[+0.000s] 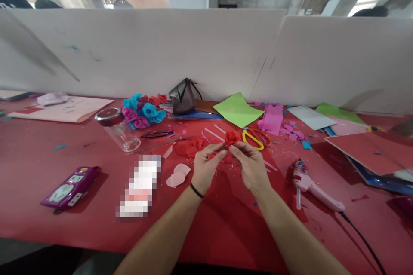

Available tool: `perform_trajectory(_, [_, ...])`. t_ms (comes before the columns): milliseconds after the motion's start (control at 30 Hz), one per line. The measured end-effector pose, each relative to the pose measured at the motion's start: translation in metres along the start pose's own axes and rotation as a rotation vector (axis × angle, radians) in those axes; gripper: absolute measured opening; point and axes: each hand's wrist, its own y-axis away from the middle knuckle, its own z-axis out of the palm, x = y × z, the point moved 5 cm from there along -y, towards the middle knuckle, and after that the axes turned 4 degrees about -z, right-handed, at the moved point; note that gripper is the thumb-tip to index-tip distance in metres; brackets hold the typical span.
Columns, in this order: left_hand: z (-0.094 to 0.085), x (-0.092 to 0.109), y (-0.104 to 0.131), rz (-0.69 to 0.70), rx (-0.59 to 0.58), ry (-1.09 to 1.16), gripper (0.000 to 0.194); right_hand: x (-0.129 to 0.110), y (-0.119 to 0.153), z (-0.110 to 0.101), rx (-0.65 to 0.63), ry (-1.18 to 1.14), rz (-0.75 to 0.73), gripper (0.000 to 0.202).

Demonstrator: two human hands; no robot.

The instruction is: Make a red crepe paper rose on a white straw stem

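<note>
A red paper flower is pinched between both hands above the middle of the table. My left hand, with a dark band at the wrist, grips its lower left side with thumb and fingers. From the other side my right hand closes thumb and fingertips on its base. Red paper pieces lie just left of the flower. Scissors with yellow handles rest behind my right hand. Pale pink paper petals are beside my left wrist.
A pink glue gun with a black cord lies at right. At left are a clear jar, a purple zip case and a bunch of paper flowers. Green paper and a dark bag sit before the white partition.
</note>
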Motion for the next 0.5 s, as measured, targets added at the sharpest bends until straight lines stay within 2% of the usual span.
perform_trajectory(500, [0.001,0.004,0.009,0.152,0.021,-0.203,0.023,-0.009,0.005,0.002,0.04,0.214,-0.186,0.016])
